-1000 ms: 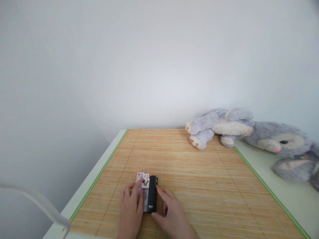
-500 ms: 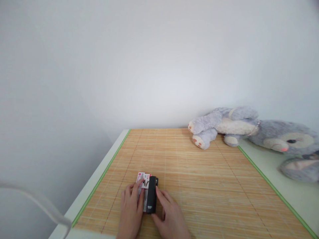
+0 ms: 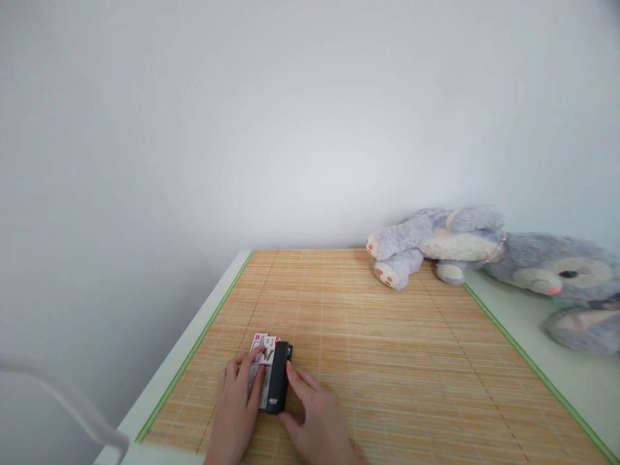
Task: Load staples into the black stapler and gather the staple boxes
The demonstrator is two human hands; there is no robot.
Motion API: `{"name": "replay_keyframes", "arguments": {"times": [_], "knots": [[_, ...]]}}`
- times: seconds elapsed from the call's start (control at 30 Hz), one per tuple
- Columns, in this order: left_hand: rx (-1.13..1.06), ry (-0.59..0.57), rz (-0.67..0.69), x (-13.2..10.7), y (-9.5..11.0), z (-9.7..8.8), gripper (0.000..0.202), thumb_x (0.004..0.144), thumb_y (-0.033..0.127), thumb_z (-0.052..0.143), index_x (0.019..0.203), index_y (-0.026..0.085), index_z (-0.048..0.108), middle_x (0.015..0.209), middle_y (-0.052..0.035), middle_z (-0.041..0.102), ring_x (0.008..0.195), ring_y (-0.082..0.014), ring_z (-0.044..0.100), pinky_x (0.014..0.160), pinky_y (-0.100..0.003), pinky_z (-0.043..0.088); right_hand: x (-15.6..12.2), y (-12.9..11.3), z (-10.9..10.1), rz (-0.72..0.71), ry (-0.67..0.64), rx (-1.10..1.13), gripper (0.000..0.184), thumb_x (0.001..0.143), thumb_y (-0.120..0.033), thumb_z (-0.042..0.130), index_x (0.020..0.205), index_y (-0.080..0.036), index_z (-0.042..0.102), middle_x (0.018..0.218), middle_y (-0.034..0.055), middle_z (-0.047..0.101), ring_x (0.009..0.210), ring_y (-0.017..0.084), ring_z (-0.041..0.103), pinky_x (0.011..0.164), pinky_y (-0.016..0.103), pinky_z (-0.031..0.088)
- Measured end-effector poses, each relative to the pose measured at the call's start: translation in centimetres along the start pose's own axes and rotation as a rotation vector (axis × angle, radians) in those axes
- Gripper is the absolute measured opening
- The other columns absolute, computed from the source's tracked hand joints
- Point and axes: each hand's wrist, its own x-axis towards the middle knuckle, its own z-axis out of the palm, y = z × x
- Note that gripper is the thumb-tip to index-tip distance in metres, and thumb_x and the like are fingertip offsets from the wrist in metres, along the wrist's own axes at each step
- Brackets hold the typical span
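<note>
A black stapler point(image 3: 278, 381) lies on the bamboo mat point(image 3: 368, 336) near its front left. Against its left side is a white and pink printed package point(image 3: 265, 357) bearing a small picture of a stapler. My left hand point(image 3: 237, 394) holds the package from the left, fingers over its printed face and thumb near the stapler. On the other side, my right hand point(image 3: 314, 413) grips the stapler, index finger along its right edge and thumb at its near end. Part of the package is hidden under my left fingers.
A grey plush toy point(image 3: 450, 245) lies on its side along the wall at the back right, partly over the mat. At the lower left a pale cable point(image 3: 72, 400) crosses the view. The white table edge point(image 3: 167, 365) runs along the left.
Both hands have shifted a little to the left together with the stapler and the package. The plush toy stays where it was.
</note>
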Motion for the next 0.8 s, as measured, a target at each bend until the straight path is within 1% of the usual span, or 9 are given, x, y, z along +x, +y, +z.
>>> {"name": "replay_keyframes", "arguments": {"times": [0.07, 0.13, 0.27, 0.47, 0.67, 0.8], "knots": [[-0.003, 0.002, 0.001, 0.06, -0.37, -0.07, 0.043, 0.106, 0.044, 0.039, 0.143, 0.029, 0.057, 0.129, -0.0095, 0.06, 0.119, -0.0296, 0.055, 0.106, -0.055, 0.046, 0.14, -0.02, 0.15, -0.01, 0.002, -0.016, 0.086, 0.076, -0.018, 0.075, 0.157, -0.026, 0.048, 0.155, 0.0039, 0.057, 0.136, 0.032, 0.061, 0.117, 0.046, 0.049], [-0.005, 0.001, 0.002, 0.11, -0.58, -0.12, 0.043, 0.106, 0.045, 0.039, 0.142, 0.029, 0.057, 0.13, -0.0094, 0.059, 0.119, -0.0298, 0.054, 0.106, -0.055, 0.045, 0.2, 0.01, 0.3, -0.03, 0.017, -0.026, 0.086, 0.076, -0.016, 0.075, 0.157, -0.028, 0.048, 0.154, 0.0025, 0.059, 0.135, 0.03, 0.062, 0.116, 0.043, 0.05], [-0.017, -0.006, 0.011, 0.15, -0.57, -0.23, 0.042, 0.106, 0.044, 0.041, 0.143, 0.031, 0.056, 0.131, -0.0084, 0.059, 0.12, -0.0296, 0.054, 0.106, -0.053, 0.045, 0.16, 0.2, 0.6, -0.073, 0.064, -0.045, 0.085, 0.076, -0.014, 0.077, 0.155, -0.031, 0.05, 0.151, 0.0002, 0.061, 0.131, 0.027, 0.065, 0.114, 0.039, 0.052], [-0.017, 0.023, 0.019, 0.21, -0.56, -0.27, 0.042, 0.105, 0.045, 0.042, 0.142, 0.032, 0.057, 0.13, -0.0079, 0.06, 0.119, -0.0296, 0.055, 0.105, -0.052, 0.045, 0.18, 0.37, 0.83, -0.1, 0.068, -0.036, 0.084, 0.076, -0.013, 0.081, 0.153, -0.029, 0.053, 0.15, 0.0012, 0.062, 0.133, 0.025, 0.064, 0.114, 0.036, 0.052], [-0.008, 0.014, 0.021, 0.17, -0.68, -0.51, 0.042, 0.106, 0.045, 0.042, 0.141, 0.032, 0.059, 0.13, -0.008, 0.06, 0.12, -0.0295, 0.054, 0.106, -0.052, 0.045, 0.05, 0.12, 0.69, -0.079, 0.071, -0.044, 0.083, 0.074, -0.011, 0.083, 0.151, -0.031, 0.056, 0.148, 0.0008, 0.063, 0.129, 0.026, 0.067, 0.114, 0.038, 0.053], [-0.007, 0.023, 0.011, 0.1, -0.58, -0.43, 0.042, 0.105, 0.046, 0.043, 0.142, 0.032, 0.059, 0.13, -0.008, 0.062, 0.12, -0.0293, 0.056, 0.106, -0.052, 0.046, 0.0, -0.02, 0.58, -0.052, 0.049, -0.056, 0.083, 0.074, -0.013, 0.085, 0.15, -0.031, 0.056, 0.146, 0.0006, 0.064, 0.127, 0.028, 0.068, 0.111, 0.04, 0.055]]}}
